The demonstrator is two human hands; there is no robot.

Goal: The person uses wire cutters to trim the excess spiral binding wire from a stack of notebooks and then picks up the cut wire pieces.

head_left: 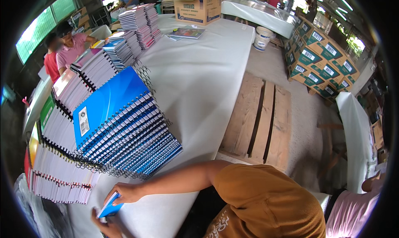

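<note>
Blue notebook tilted; long axis lower-left to upper-right

Daylight is pouring in from the open sides at the back and right, blowing out the gaps beyond the roof and the fluorescent tubes overhead. The white table cover is reflecting it softly and evenly, so shadows are staying faint; only a dim patch is sitting under the leaning stack of blue spiral notebooks. A gentle sheen is showing on the top blue cover. The green window at far left is glowing. Straight edges are bowing hard toward the rim, and a black ring is closing the corners. Distant people are looking soft, and the hand at the bottom edge is slightly smeared.
</note>
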